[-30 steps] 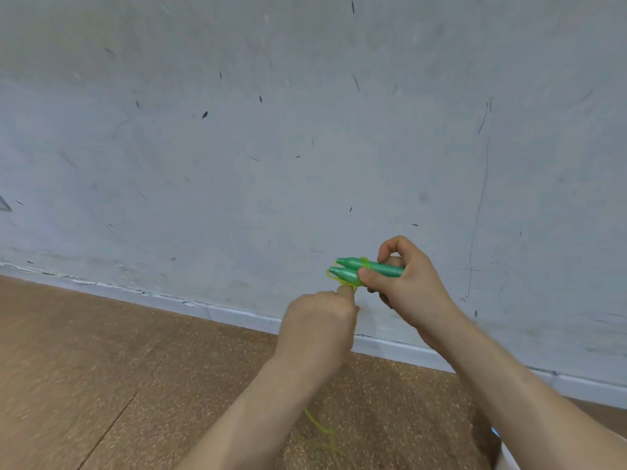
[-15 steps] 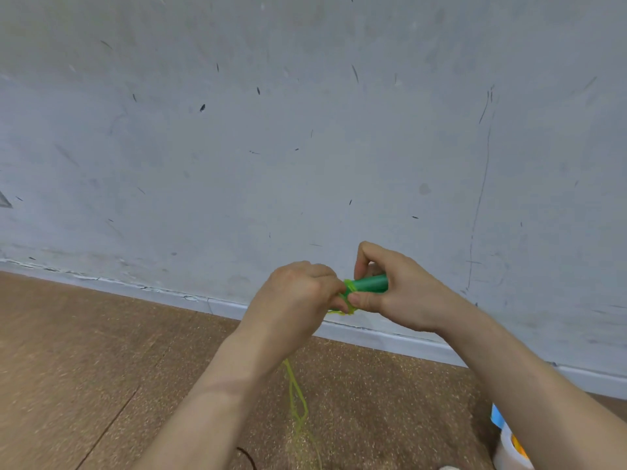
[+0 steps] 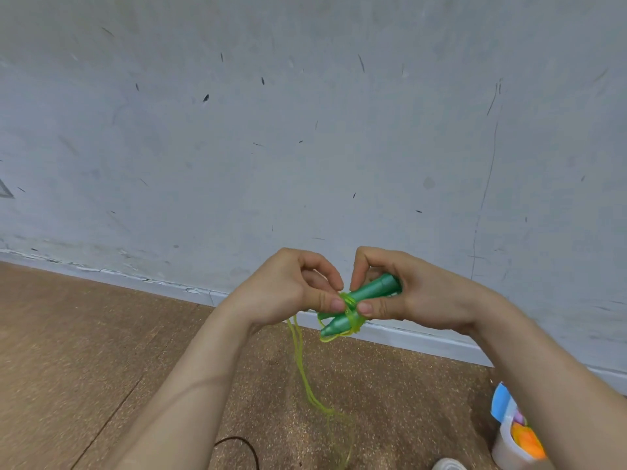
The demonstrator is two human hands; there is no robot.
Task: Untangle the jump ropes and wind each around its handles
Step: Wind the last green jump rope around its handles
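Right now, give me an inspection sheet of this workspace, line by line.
Surface: brown floor, speckled.
Job's things: two green handles side by side, yellow-green rope looped round them, its tail trailing to the floor.
Clutter: tub of coloured pieces, lower right.
Hands: right hand grips the handles; left hand pinches the rope.
Cables: black cord on the floor.
Surroundings: scuffed grey wall, white skirting board.

The handles (image 3: 369, 293) are smooth green plastic with a satin sheen. The rope (image 3: 302, 364) is thin, glossy, translucent yellow-green plastic. The floor (image 3: 101, 334) looks matt and grainy like cork, the wall (image 3: 305, 130) matt, scuffed paint. At four o'clock, the tub (image 3: 505, 446) is cloudy plastic.
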